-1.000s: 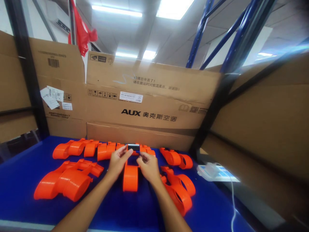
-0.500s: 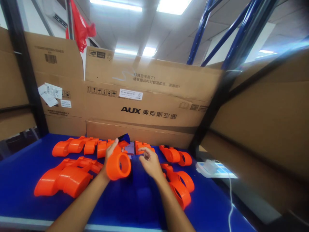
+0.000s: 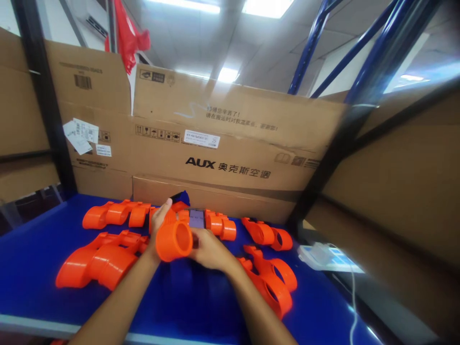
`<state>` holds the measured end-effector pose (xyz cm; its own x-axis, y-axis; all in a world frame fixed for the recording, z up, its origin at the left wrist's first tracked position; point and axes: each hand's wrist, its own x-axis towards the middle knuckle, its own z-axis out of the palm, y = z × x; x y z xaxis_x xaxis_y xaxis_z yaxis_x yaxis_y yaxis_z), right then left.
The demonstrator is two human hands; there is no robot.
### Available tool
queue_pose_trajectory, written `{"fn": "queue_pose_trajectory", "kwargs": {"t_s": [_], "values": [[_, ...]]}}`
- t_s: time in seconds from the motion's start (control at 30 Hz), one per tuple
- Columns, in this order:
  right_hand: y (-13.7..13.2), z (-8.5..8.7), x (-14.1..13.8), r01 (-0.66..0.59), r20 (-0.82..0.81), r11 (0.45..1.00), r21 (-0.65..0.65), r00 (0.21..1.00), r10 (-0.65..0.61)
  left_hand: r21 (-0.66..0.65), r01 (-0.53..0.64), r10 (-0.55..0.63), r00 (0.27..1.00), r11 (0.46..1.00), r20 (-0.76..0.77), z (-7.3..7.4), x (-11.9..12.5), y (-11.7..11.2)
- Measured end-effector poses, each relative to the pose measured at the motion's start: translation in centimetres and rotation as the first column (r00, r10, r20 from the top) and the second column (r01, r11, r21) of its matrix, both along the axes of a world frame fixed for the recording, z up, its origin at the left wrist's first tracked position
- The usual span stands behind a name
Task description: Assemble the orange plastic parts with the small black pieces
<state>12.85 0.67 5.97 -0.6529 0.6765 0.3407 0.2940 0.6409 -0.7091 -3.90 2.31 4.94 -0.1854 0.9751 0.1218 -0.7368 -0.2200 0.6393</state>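
Note:
My left hand (image 3: pixel 160 227) is closed around an orange plastic ring-shaped part (image 3: pixel 171 243), holding it above the blue tabletop with the ring opening toward me. A dark blue and black piece (image 3: pixel 181 197) sticks up beyond that hand's thumb; whether it joins the orange part I cannot tell. Against the ring's right side, my right hand (image 3: pixel 208 249) is curled inward. Its fingertips are partly hidden behind the ring, near a small dark spot, and what they grip cannot be made out.
Orange parts of like shape lie in groups on the blue table: left front (image 3: pixel 100 261), back left (image 3: pixel 117 213), back right (image 3: pixel 266 233) and right front (image 3: pixel 271 282). A phone-like rectangle (image 3: pixel 197 219) stands at the back. A power strip (image 3: pixel 328 258) sits right; a cardboard wall (image 3: pixel 223 148) closes the rear.
My right hand has moved left and down to the held orange part, its fingers now curled beside the ring. The view has shifted slightly.

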Motion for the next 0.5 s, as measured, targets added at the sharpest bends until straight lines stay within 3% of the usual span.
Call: {"fn": "queue_pose_trajectory", "kwargs": {"t_s": [0.17, 0.27, 0.37, 0.5], "values": [[0.0, 0.5, -0.2, -0.054, 0.028, 0.998, 0.042, 0.998, 0.053, 0.031, -0.063, 0.067, 0.988, 0.998, -0.14, 0.5, 0.9, -0.5], [0.8, 0.2, 0.8, 0.091, -0.004, 0.994, 0.069, 0.996, -0.091, 0.044, -0.069, 0.077, 0.975, 0.997, -0.208, 0.8, 1.3, -0.8], [1.7, -0.3, 2.3, 0.277, -0.156, 0.958, 0.078, 0.952, -0.263, 0.06, -0.088, 0.101, 0.955, 0.994, -0.28, 0.8, 1.8, -0.9], [2.0, -0.8, 3.7, 0.28, -0.333, 0.959, 0.045, 0.909, -0.25, 0.091, -0.056, 0.087, 0.918, 0.994, -0.387, 0.0, 2.7, -0.7]]}}
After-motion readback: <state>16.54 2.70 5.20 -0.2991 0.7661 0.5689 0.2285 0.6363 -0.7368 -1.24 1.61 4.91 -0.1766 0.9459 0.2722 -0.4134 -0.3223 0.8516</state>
